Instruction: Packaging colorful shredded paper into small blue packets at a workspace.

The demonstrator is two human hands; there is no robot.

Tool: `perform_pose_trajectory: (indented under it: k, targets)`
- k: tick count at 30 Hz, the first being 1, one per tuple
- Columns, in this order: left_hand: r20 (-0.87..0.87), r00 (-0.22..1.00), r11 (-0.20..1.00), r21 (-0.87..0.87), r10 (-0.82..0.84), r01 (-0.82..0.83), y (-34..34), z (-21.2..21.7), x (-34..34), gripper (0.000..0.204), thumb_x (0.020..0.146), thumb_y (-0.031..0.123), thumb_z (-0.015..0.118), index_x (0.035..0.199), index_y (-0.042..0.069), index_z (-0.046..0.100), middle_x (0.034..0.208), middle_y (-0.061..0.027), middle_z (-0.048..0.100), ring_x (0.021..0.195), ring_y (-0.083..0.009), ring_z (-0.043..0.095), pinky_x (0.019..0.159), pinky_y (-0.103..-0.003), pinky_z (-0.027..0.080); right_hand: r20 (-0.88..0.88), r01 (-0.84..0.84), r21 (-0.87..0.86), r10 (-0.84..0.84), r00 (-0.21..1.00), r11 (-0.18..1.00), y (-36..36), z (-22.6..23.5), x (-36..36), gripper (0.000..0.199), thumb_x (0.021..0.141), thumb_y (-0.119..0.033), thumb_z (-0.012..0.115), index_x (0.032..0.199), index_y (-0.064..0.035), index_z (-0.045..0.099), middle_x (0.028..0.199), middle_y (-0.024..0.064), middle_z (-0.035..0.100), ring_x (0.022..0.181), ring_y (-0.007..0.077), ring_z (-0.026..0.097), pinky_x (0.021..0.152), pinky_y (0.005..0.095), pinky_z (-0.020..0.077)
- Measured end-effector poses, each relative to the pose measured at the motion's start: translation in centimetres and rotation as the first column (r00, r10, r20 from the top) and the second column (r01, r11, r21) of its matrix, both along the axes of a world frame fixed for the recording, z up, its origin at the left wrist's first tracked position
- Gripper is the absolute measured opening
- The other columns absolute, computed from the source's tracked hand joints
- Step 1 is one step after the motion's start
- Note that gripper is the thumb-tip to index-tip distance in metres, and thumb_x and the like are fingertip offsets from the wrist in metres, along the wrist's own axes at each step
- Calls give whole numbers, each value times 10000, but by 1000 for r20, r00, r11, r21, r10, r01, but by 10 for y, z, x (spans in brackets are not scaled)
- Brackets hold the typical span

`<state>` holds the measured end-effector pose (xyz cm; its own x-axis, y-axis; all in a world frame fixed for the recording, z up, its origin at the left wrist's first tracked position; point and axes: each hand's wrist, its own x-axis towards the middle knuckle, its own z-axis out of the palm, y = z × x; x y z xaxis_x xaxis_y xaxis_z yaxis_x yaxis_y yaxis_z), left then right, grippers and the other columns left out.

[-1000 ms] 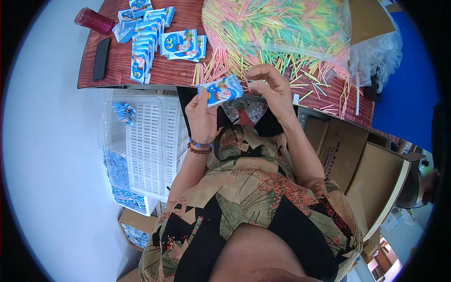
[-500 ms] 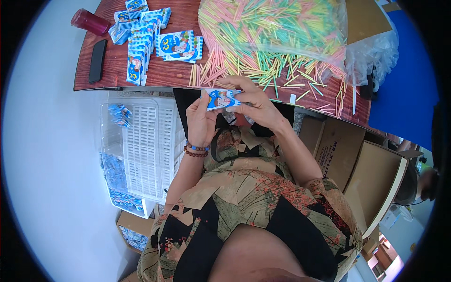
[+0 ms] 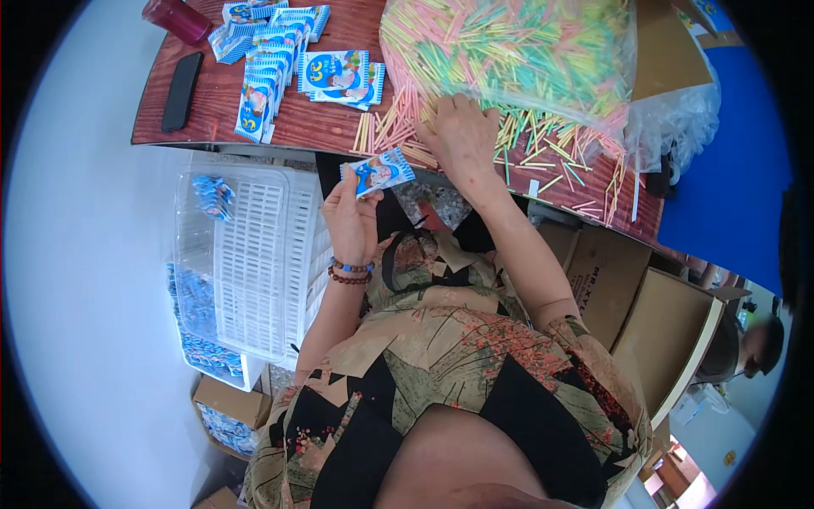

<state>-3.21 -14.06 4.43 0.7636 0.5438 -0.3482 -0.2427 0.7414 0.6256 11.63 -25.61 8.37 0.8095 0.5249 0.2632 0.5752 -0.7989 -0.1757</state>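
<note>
Blue-white pkt point(image 3: 383, 171) pinched in L hand point(image 3: 351, 222) – R hand point(image 3: 465, 146) half-curled at sticks point(image 3: 397, 124) nearby, its hold unclear.

1. Left hand point(image 3: 350, 222): grips one blue-and-white packet point(image 3: 378, 172) near the table point(image 3: 219, 110) edge.
2. Right hand point(image 3: 462, 140): at loose coloured sticks point(image 3: 394, 125), below the clear bag point(image 3: 517, 59); grasp not determinable.
3. Table, left: overlapping packets point(image 3: 270, 68), black phone point(image 3: 181, 92).

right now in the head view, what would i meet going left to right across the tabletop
Black phone → blue-and-white packets → clear bag of coloured sticks → crumpled clear plastic
</note>
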Motion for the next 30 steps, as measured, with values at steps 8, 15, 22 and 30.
perform_pose_trajectory:
  k: [8, 15, 22, 30]
  targets:
    - [-41, 999, 1000, -10, 0, 0, 0, 3, 2, 251, 959, 241, 581, 863, 27, 668, 880, -64, 682, 758, -112, 618, 631, -262, 485, 101, 31, -106, -20, 995, 994, 19, -11, 3, 323, 730, -327, 701, 878, -49, 630, 847, 102, 610, 830, 271, 606, 733, 434, 394]
    - [-33, 999, 999, -32, 13, -14, 1, 2, 2, 241, 957, 235, 584, 863, 27, 661, 866, -59, 678, 737, -109, 614, 625, -262, 485, 216, 39, -109, -15, 976, 993, 14, -27, 8, 179, 755, -180, 587, 863, -40, 616, 852, 117, 603, 791, 281, 589, 721, 428, 390]
    - [-45, 999, 999, -26, 20, -22, 1, 0, 2, 238, 954, 230, 589, 851, 28, 662, 867, -57, 680, 730, -109, 613, 616, -263, 483, 64, -85, -124, 93, 994, 989, -12, -13, 10, 104, 851, -136, 522, 878, -45, 563, 845, 133, 619, 803, 281, 611, 719, 427, 374]
    - [-28, 1000, 1000, -18, -9, 8, -2, 4, 7, 227, 955, 225, 587, 853, 38, 667, 874, -54, 683, 737, -106, 610, 612, -264, 480, -403, -80, -114, 27, 915, 990, -53, 3, 37, 224, 965, -194, 472, 1025, 20, 502, 829, 154, 624, 805, 305, 620, 678, 382, 455]
